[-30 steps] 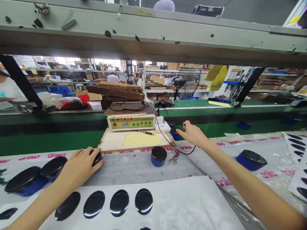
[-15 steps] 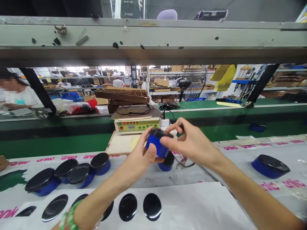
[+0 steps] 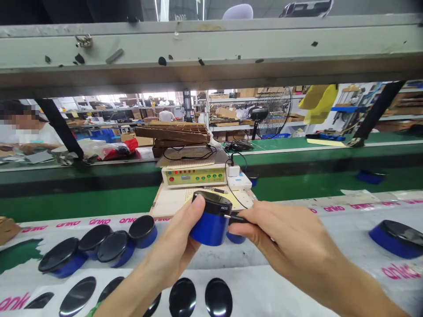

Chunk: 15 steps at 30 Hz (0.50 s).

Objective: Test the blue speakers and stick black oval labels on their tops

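My left hand (image 3: 180,237) is closed around a round blue device with a black top (image 3: 209,224), thumb pressed on its upper edge. The side with small "DC5V" lettering faces right. Pinched in my right hand (image 3: 280,233) is a black DC power plug (image 3: 236,218). Its metal tip points at the device's black band and meets its side; whether it is inside the socket I cannot tell. Behind the device, another blue unit (image 3: 235,238) is mostly hidden. Flat black oval discs (image 3: 218,297) lie on white paper below my hands.
Several blue units with black tops (image 3: 114,246) stand at left, another (image 3: 396,237) at right. A tester box with buttons (image 3: 194,175) sits behind the hands, beside a white power adapter (image 3: 239,180). A metal shelf beam (image 3: 211,53) crosses above. A co-worker (image 3: 31,127) sits at far left.
My right hand has moved from the device's top to its right side, now bringing the plug against it. The device is tilted less and sits lower. The camera view has shifted slightly.
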{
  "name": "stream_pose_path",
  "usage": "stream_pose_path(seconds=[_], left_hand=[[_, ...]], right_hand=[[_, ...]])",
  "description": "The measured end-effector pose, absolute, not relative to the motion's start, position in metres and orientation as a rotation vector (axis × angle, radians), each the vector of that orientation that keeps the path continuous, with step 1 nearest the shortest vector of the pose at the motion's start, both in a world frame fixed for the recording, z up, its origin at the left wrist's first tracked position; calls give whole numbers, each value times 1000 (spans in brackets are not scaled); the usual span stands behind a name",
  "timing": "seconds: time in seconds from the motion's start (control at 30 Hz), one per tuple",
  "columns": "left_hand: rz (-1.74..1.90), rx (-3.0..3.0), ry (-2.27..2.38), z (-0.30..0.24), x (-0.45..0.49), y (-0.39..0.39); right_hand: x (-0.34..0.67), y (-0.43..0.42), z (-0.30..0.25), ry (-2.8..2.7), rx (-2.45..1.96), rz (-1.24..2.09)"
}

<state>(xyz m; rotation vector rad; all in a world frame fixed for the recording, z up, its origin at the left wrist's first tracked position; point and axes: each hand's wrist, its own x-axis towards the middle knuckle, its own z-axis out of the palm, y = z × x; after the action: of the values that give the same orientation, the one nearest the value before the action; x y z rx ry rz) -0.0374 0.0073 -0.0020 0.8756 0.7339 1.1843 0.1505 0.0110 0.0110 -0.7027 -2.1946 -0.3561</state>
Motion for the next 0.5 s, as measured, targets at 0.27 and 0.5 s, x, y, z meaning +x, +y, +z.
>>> stream_pose_path(seconds=[0.27,0.5], left_hand=[[1351,1513,1036,-5,-40,6],[1443,2283,1432,-13,-50,0]], right_hand=[[145,-1,10,-2195,-760,-859],[132,23,-12,-2186,-758,-164]])
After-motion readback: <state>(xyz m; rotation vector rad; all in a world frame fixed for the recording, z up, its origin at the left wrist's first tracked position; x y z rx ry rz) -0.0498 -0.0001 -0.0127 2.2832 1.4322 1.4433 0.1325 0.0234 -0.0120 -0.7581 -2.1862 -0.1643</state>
